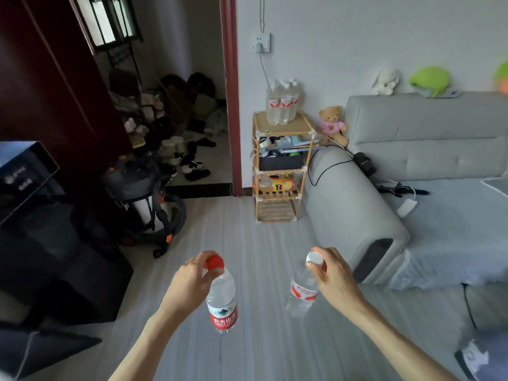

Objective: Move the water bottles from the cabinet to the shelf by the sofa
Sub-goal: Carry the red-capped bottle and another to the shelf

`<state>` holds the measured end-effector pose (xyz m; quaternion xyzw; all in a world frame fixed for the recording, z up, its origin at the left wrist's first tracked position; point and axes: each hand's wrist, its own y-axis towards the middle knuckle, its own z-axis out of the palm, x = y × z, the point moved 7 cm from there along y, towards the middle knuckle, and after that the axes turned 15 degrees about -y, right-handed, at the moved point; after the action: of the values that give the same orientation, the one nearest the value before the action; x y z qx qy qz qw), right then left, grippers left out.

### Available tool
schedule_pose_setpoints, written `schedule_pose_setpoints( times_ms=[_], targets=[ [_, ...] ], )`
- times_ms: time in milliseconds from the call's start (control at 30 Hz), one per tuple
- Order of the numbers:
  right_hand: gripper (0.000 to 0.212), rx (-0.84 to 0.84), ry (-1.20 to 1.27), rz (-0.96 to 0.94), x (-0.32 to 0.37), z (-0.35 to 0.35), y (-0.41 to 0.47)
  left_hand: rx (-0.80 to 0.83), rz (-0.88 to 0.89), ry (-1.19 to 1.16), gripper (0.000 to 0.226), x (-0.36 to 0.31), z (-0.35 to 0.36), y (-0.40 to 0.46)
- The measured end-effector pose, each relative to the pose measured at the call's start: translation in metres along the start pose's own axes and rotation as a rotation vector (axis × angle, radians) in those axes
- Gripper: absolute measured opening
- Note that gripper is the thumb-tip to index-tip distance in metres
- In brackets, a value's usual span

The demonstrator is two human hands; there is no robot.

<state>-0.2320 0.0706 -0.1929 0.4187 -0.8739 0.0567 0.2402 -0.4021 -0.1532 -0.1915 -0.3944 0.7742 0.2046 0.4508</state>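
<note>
My left hand (189, 279) grips a red-capped water bottle (222, 303) by its neck, and the bottle hangs down over the floor. My right hand (332, 276) pinches a white-capped water bottle (301, 295) by its cap, the body hanging below. Ahead, a bamboo shelf (299, 127) stands against the wall next to the grey sofa (412, 160). Several clear water bottles (283, 104) with red labels stand close together on its top tier.
The shelf's lower tiers hold a dark box (280, 160) and a yellow carton (283, 185). A teddy bear (333, 125) sits on the sofa arm. A black appliance (24, 171) and a vacuum cleaner (148, 199) stand at left. An open doorway (192, 119) shows shoes.
</note>
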Motion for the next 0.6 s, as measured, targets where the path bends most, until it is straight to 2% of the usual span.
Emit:
schedule_pose_setpoints(
  times_ms=[200, 600],
  targets=[
    [0.026, -0.021, -0.003, 0.045, -0.019, -0.006, 0.129, 0.034, 0.075, 0.027, 0.025, -0.040, 0.006, 0.151],
    [0.026, 0.038, -0.010, -0.016, -0.095, -0.017, 0.399, 0.040, -0.018, 0.004, 0.026, -0.077, 0.087, 0.402]
  ],
)
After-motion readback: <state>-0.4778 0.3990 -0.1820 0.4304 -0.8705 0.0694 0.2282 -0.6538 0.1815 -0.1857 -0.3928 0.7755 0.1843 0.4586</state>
